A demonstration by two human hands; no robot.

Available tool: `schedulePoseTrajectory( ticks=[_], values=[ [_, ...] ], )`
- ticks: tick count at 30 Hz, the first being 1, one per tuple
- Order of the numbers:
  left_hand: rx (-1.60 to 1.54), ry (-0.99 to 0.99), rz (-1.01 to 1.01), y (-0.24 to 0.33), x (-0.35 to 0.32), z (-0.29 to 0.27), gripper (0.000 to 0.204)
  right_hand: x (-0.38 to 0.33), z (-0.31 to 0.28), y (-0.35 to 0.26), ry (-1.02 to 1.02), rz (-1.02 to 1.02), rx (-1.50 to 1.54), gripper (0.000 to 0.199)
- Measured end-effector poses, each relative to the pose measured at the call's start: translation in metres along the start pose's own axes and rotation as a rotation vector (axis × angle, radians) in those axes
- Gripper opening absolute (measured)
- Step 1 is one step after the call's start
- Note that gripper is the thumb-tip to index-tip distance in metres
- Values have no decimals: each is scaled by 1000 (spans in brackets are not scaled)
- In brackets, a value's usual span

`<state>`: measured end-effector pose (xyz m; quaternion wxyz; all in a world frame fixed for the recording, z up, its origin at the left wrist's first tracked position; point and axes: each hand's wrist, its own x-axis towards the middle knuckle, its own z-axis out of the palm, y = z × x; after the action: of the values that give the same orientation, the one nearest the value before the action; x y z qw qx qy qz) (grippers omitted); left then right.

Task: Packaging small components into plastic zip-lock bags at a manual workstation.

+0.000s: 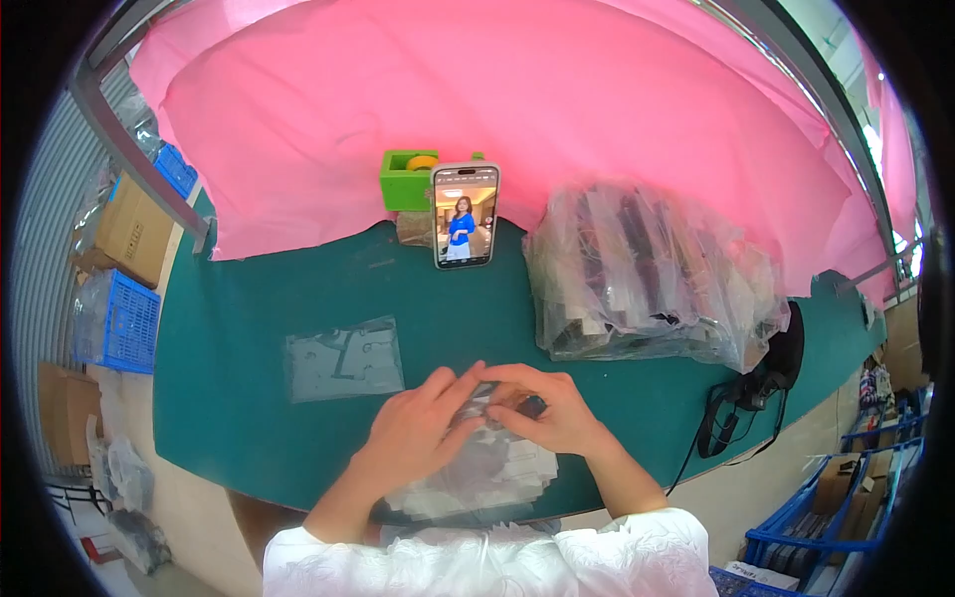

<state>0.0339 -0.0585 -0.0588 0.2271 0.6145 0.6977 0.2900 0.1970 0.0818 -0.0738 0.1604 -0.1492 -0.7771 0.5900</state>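
Both hands, left (413, 433) and right (552, 408), pinched one small dark part (487, 396) in a clear bag above the tabletop (249, 398), each grip closed on it. The part looked glossy, perhaps metal; fingers hid most of it. The slick film could slip and drop it onto the bags (477, 478) beneath.

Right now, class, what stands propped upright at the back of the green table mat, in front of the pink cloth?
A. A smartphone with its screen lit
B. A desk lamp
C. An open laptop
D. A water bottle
A: a smartphone with a lit screen stands upright just in front of a green tape dispenser, beyond the left hand and right hand, which meet over a small clear packet.
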Motion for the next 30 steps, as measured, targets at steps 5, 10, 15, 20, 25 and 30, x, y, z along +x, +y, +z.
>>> schedulePoseTrajectory(
  ticks=[5, 10, 15, 20, 25, 30],
  values=[
    [-10, -1, 94, -5, 3, 19, 58, -20, 8, 22, 142, -48, 34, 41],
    [56, 82, 147, 1, 3, 20, 55, -22, 9, 28, 174, -147, -1, 38],
    [94, 105, 185, 7, 1, 20, 53, -25, 12, 30, 228, -265, -11, 34],
    [65, 133, 177, 9, -2, 22, 44, -28, 16, 31, 234, -240, 42, 30],
    [28, 27, 181, 0, -4, 28, 32, -30, 16, 37, 232, -246, -55, 23],
    [-65, 79, 97, 5, 2, 22, 22, -27, 13, 34, 253, -78, -6, 17]
  ],
)
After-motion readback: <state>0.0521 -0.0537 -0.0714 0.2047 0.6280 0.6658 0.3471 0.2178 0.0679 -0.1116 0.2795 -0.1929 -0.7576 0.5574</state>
